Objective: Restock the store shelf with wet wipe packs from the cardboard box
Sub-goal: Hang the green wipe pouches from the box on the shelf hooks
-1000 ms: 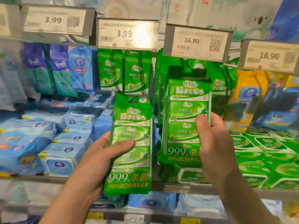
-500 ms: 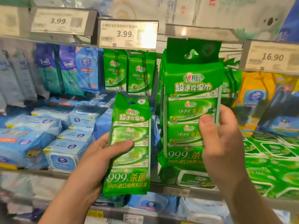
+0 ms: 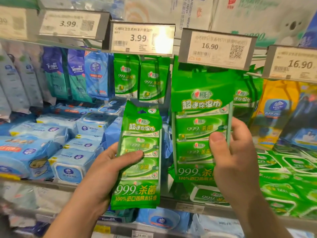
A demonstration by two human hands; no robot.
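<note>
Head view, near to far, placed against the 16.90 price tag (image 3: 217,48).

Left hand (image 3: 104,170), low and left of that tag, grips a green wet wipe pack (image 3: 139,157) upright: thumb across the front at mid-height, fingers wrapped behind. The hang hole at its top is free and well below the pegs. This one waits its turn.

Right hand (image 3: 235,162), straight below the tag, pinches a second green pack (image 3: 200,127) at its right edge, thumb on the front, fingers behind. The pack's header is tucked up behind the tag's lower edge, so whether the hole is already on the peg cannot be told.

Judgement: hanging step, roughly mid-task. To do it well, keep the pack square to the peg, feel for the hole, slide it fully back against the hung packs (image 3: 243,100) just right of it, and loosen the pinch only once the weight is carried. Risk: the header creasing or the pack dropping onto the green tubs (image 3: 283,170) below and right of the tag.

Writing on both held packs: "999" with Chinese characters, and "100%" along the bottom band. Small green sachets (image 3: 140,79) left of the tag also read "999", under a 3.99 tag (image 3: 142,38). Farther left, dark pouches read "Tempo" (image 3: 63,73), a blue one "Vinda". A second 16.90 tag (image 3: 295,64) sits right. The cardboard box is not in view.
</note>
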